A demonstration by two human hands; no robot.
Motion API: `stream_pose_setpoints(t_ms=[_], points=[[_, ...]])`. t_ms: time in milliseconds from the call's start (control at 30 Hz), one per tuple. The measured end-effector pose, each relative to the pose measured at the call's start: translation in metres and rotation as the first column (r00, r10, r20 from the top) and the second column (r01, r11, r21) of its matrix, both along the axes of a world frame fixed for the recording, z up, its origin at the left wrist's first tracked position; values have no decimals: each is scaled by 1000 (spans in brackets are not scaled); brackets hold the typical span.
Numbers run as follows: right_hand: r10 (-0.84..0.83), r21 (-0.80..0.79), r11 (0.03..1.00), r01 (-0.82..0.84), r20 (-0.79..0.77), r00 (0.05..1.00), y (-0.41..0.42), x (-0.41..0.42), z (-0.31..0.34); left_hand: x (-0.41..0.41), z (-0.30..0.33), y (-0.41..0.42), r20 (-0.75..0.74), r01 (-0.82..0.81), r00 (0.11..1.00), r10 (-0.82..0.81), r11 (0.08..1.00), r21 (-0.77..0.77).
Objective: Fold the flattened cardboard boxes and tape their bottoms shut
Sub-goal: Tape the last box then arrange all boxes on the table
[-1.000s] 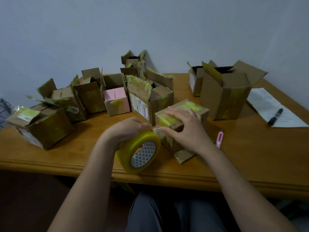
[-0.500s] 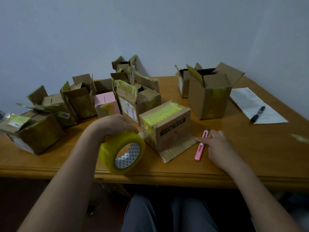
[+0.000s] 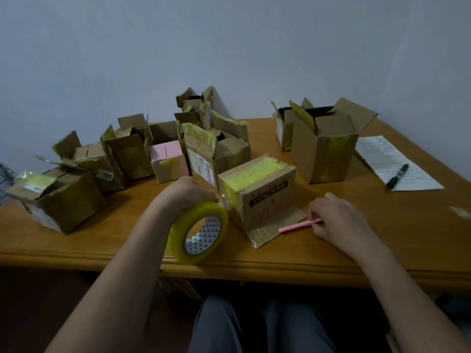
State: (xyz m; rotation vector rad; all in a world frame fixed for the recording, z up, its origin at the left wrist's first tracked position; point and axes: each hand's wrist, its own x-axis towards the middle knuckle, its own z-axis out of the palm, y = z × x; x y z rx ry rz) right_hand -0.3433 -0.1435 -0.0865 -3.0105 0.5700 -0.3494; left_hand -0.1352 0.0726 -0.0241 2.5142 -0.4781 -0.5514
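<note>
Cardboard box (image 3: 257, 189) near the front edge of the wooden table (image 3: 382, 235), bottom side up, with yellowish tape across the top face and down the left end. Dark printed band on its front face, letters like "VIP" at the start, rest too blurred to read. One loose flap flat on the table in front, shiny with clear tape.

Left hand (image 3: 190, 192) curled over the tape roll (image 3: 198, 231), holding it on edge just left of the box; strip of tape from roll to box hard to make out. Roll translucent yellow, round, white core printed with grey triangles.

Right hand (image 3: 334, 217) to the right of the box, fingers bent and pinching the end of a pink utility knife (image 3: 298, 224); slim plastic body with its tip over the loose flap, blade not visible.

Behind, a group of folded boxes (image 3: 127, 156), brown and crumpled, flaps up, patches of the same tape. Sticker "203" on one of them. Pink box (image 3: 169, 159) among them. White shipping label on another, text unreadable.

Taller open box (image 3: 323, 146) at right rear. Sheet of paper (image 3: 392, 161) with faint unreadable lines, black marker (image 3: 397, 175) lying on it. Grey trousers below the table edge, cut off by the frame.
</note>
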Motion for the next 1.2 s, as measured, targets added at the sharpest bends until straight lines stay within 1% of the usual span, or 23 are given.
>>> stream_pose_setpoints(t_ms=[100,200,267,333,400,467,500,567,667,700,733,767,867,900,933,1067,1200], points=[[17,95,995,-18,9,1000,0,2,-2,3,-3,3,-11,-9,1000,9,1000,-29],[67,24,997,-68,37,997,-3,1,-6,4,-5,6,-31,-6,1000,4,998,-60],[76,-2,997,-76,141,987,-3,-1,-5,5,-6,7,-41,-1,999,-2,997,-76],[114,7,992,-123,338,934,2,-2,1,5,-6,7,-45,-1,999,-3,996,-89],[172,32,973,-229,564,808,14,3,9,5,-7,5,-39,7,999,-10,996,-87],[199,54,937,-345,729,655,33,14,19,5,-6,4,-36,20,999,-23,996,-89],[190,75,918,-390,779,597,44,21,24,5,-6,4,-35,27,999,-31,996,-90],[159,97,893,-440,845,510,65,36,32,6,-6,5,-35,37,999,-40,995,-90],[122,42,883,-467,942,314,86,52,37,5,-6,8,-52,28,998,-34,993,-113],[102,42,877,-480,957,270,90,56,38,5,-6,9,-55,18,998,-25,991,-129],[82,67,863,-502,960,269,92,60,38,5,-6,11,-59,10,998,-18,990,-143],[66,117,836,-537,948,310,94,65,37,5,-5,13,-64,6,998,-16,989,-150],[91,318,716,-621,840,535,91,76,27,3,-4,17,-82,-2,997,-11,988,-152],[109,351,700,-622,809,578,89,78,22,3,-4,17,-82,-5,997,-8,988,-154],[122,364,691,-625,793,597,86,78,17,2,-3,18,-79,-8,997,-4,988,-157],[194,379,639,-669,762,618,76,77,13,2,1,17,-81,-11,997,0,991,-133],[285,352,664,-659,696,659,78,78,20,4,2,17,-87,-7,996,-3,992,-123]])
